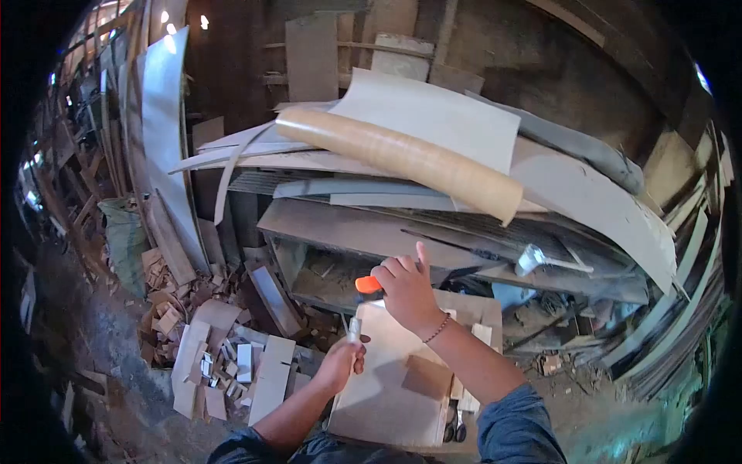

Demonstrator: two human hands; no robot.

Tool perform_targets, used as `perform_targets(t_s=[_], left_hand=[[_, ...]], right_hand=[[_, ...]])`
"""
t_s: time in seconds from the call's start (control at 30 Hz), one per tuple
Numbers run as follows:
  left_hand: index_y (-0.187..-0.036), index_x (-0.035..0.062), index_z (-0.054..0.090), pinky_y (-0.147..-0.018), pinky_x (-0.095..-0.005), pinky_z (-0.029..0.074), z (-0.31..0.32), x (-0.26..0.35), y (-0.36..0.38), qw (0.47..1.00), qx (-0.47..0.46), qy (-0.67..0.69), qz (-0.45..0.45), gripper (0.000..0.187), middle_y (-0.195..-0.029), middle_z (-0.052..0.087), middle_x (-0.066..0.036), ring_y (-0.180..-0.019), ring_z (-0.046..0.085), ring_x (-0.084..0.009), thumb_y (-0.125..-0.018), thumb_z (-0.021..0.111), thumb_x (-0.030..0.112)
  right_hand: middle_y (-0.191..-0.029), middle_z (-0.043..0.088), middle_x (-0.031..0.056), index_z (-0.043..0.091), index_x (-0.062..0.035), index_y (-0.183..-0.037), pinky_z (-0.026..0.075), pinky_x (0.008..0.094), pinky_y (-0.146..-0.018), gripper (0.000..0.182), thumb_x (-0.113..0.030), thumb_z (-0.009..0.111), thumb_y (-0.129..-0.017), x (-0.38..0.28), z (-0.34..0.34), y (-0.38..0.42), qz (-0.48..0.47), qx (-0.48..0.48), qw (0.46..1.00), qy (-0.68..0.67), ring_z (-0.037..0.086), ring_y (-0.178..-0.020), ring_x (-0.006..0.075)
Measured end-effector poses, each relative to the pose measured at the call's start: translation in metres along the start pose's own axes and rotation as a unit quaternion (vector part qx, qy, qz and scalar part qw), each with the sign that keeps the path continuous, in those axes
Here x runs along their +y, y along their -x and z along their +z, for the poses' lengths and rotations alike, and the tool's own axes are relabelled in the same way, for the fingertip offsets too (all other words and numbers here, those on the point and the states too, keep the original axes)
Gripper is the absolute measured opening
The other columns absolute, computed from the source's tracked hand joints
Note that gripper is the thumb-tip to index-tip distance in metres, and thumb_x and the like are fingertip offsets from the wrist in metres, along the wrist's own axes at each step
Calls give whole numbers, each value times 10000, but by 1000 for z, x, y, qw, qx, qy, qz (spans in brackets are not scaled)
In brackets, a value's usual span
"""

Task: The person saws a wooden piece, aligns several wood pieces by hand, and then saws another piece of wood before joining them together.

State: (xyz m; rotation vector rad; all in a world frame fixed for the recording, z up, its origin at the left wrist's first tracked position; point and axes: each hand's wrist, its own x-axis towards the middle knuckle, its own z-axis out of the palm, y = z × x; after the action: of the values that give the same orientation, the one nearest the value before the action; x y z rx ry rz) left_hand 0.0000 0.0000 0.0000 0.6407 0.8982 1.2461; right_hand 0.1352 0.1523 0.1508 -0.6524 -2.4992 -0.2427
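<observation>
My right hand [410, 290] is raised over the far edge of a wooden board [386, 402], its fingers closed round an orange-ended object [369, 284]; one finger points up. Lower and to the left, my left hand [342, 363] grips a small whitish object [355, 329] that stands upright beside the board's left edge. What exactly either object is cannot be made out. A brown rectangular piece [427, 377] lies on the board, and dark-handled scissors [456, 428] lie at its lower right corner.
Beyond the board is a low wooden shelf [348, 224] with a white mallet-like tool [532, 260]. A rolled tan sheet [402, 158] and curved pale sheets [433, 116] lie above it. Wood offcuts [232, 363] are heaped at left; long strips [672, 309] lean at right.
</observation>
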Motion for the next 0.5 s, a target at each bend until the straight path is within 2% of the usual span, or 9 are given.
perform_targets(t_s=[0.07, 0.17, 0.2, 0.23, 0.3, 0.4, 0.43, 0.47, 0.5], left_hand=[[-994, 146, 538, -675, -402, 474, 2, 7, -6, 989, -48, 127, -55, 301, -790, 537, -13, -706, 564, -186, -967, 516, 445], [-1013, 136, 535, -665, -406, 481, 46, 16, 7, 972, -52, 197, -115, 388, -846, 553, -38, -726, 563, -223, -964, 476, 516], [-1052, 131, 548, -719, -452, 511, 53, 13, 7, 961, -72, 228, -137, 500, -941, 600, -82, -833, 615, -272, -952, 427, 606], [-1159, 131, 554, -836, -536, 521, 62, 16, 8, 952, -137, 236, -137, 626, -1135, 616, -142, -1021, 622, -348, -910, 402, 685], [-1089, 128, 548, -928, -543, 507, 97, 37, 17, 945, -124, 262, -150, 514, -1160, 619, -151, -1077, 619, -357, -964, 398, 603], [-1206, 108, 536, -961, -530, 501, 104, 25, 6, 907, -171, 342, -174, 573, -1222, 600, -169, -1132, 598, -367, -953, 417, 608], [-1279, 62, 504, -955, -502, 509, 113, 30, 10, 931, -127, 305, -157, 571, -1279, 575, -184, -1138, 600, -348, -963, 487, 537], [-1237, 47, 517, -950, -483, 515, 123, 38, 19, 953, -90, 243, -157, 520, -1248, 587, -180, -1125, 607, -332, -963, 521, 489], [-1196, 32, 529, -945, -465, 521, 140, 57, 33, 970, -52, 180, -156, 470, -1216, 599, -176, -1112, 614, -317, -963, 554, 440]], right_hand=[[-987, 545, 54, 576, -144, -1010, 219, 590, -1128, 303, -95, 650, -721, -4, -29, 10, 1, 42, 999, -3, 535, -1043, 265], [-986, 540, 42, 566, -148, -962, 224, 584, -1116, 327, -101, 699, -667, -7, -60, 63, -16, 151, 988, -24, 538, -994, 276], [-973, 525, 30, 548, -153, -987, 236, 572, -1107, 360, -132, 736, -681, -6, -65, 80, -30, 209, 977, -5, 544, -922, 252], [-966, 519, 25, 541, -160, -1007, 236, 570, -1111, 374, -129, 738, -690, -12, -69, 95, -25, 245, 969, -17, 544, -924, 244], [-951, 508, 14, 526, -174, -1046, 238, 566, -1120, 404, -122, 742, -708, -28, -77, 123, -20, 318, 947, -36, 544, -929, 226], [-896, 470, -26, 534, -233, -970, 271, 523, -1129, 433, -27, 779, -679, -49, -87, 153, -46, 410, 911, -15, 522, -876, 184], [-893, 469, -38, 543, -243, -907, 278, 519, -1127, 405, -3, 761, -664, -56, -81, 169, -45, 439, 897, -35, 519, -878, 171], [-892, 470, -42, 555, -246, -882, 288, 512, -1121, 399, 14, 750, -651, -63, -81, 178, -59, 457, 885, -60, 521, -880, 165], [-897, 474, -43, 560, -255, -895, 301, 511, -1111, 393, 6, 749, -671, -78, -96, 191, -40, 405, 911, -67, 523, -887, 164]])
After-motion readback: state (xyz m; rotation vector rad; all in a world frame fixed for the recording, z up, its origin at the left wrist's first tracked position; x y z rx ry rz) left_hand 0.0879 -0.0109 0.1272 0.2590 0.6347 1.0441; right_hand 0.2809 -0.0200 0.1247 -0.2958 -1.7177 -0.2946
